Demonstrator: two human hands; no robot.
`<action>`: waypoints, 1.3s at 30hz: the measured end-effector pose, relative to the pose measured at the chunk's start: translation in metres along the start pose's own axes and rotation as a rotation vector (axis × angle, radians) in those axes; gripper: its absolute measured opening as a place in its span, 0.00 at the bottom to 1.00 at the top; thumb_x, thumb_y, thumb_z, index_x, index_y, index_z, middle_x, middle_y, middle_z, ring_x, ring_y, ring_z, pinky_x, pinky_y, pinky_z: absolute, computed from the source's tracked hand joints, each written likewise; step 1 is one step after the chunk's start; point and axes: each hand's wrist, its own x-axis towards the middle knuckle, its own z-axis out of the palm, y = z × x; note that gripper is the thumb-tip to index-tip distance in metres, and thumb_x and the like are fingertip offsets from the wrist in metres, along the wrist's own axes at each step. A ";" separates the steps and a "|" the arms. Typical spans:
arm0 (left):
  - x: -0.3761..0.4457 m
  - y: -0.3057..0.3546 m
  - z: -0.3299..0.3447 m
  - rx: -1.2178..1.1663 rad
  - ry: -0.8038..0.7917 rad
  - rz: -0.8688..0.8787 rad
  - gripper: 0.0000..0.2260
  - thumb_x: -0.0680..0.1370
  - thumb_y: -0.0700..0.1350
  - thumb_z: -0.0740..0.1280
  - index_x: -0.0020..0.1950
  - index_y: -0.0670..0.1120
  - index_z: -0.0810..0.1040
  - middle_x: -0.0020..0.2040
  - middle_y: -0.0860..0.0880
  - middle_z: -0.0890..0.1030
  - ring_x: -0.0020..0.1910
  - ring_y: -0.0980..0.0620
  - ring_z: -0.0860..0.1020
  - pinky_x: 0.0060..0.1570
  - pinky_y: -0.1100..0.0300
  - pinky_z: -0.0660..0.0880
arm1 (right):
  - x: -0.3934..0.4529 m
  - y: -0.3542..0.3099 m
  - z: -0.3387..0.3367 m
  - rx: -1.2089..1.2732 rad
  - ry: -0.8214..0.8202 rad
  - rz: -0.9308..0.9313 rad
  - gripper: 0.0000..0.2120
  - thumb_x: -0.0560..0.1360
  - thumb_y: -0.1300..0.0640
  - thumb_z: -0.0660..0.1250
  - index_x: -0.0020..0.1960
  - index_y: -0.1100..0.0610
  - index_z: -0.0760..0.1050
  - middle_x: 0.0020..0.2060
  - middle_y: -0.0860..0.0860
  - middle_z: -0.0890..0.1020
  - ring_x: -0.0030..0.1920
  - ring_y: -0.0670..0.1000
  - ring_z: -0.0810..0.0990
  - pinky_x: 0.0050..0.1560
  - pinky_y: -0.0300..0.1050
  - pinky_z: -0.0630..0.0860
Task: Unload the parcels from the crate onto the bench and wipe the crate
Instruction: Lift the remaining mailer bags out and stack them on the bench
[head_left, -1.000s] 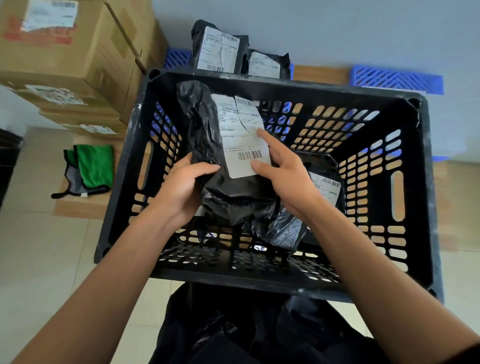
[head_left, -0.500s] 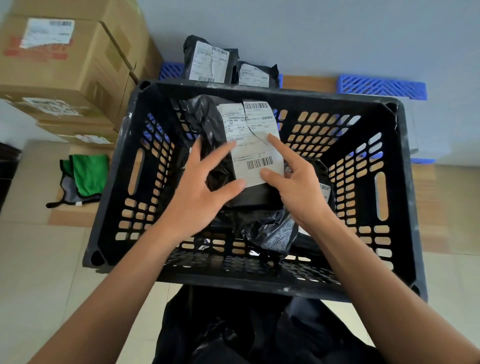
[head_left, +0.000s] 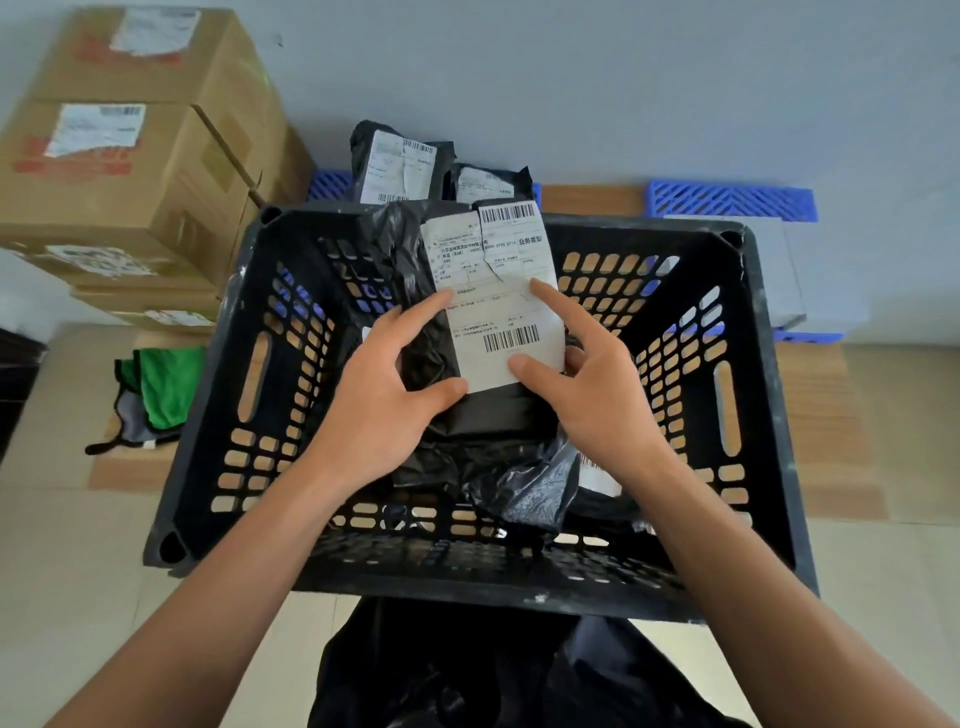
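- A black parcel (head_left: 483, 338) with a white label is held between both hands above the interior of the black crate (head_left: 748, 415); its far end reaches the crate's far rim.
- The parcel's long axis is seen to run near to far, tilted slightly to the left at the far end.
- The left hand (head_left: 384, 405) is grasping the parcel's left edge, thumb on the near face and fingers curled over the side.
- The right hand (head_left: 592, 384) is grasping the right edge, thumb pressed on the label and forefinger laid along it. Both grips are judged equally near to the load.
- The coming move is judged to be a lift and carry toward the far side, where two parcels already set down (head_left: 441, 171) are seen leaning against the wall, beyond the crate's far rim.
- A further parcel (head_left: 597, 478) is partly visible in the crate beneath the right wrist; unloading is therefore judged incomplete and wiping not yet begun.
- The tabletop (head_left: 587, 197) is noted as a wooden strip at the far side, with blue slatted plastic pieces on it.
- A green cloth (head_left: 166, 384) is noted lying left of the crate on a low wooden surface.
- Stacked cardboard boxes (head_left: 130, 156) are noted at the far left; the floor is tiled.
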 end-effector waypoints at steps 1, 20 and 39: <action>0.001 0.002 0.000 -0.005 -0.001 0.011 0.35 0.74 0.37 0.77 0.75 0.63 0.70 0.72 0.60 0.71 0.73 0.57 0.70 0.72 0.49 0.70 | 0.000 -0.003 -0.003 -0.045 -0.002 -0.018 0.31 0.78 0.60 0.73 0.75 0.39 0.68 0.67 0.46 0.78 0.65 0.47 0.79 0.59 0.51 0.81; 0.102 0.071 -0.050 0.100 -0.095 0.202 0.34 0.76 0.39 0.75 0.79 0.57 0.68 0.74 0.62 0.70 0.72 0.61 0.71 0.75 0.54 0.67 | 0.084 -0.081 -0.027 -0.230 0.099 -0.172 0.22 0.83 0.58 0.64 0.75 0.43 0.70 0.59 0.48 0.83 0.40 0.40 0.78 0.37 0.31 0.76; 0.331 0.049 -0.054 0.556 -0.173 0.124 0.33 0.79 0.48 0.71 0.82 0.52 0.63 0.78 0.48 0.69 0.73 0.47 0.70 0.60 0.65 0.62 | 0.309 -0.064 -0.043 -0.577 0.041 -0.065 0.27 0.79 0.60 0.62 0.77 0.45 0.69 0.66 0.47 0.79 0.56 0.52 0.82 0.37 0.21 0.72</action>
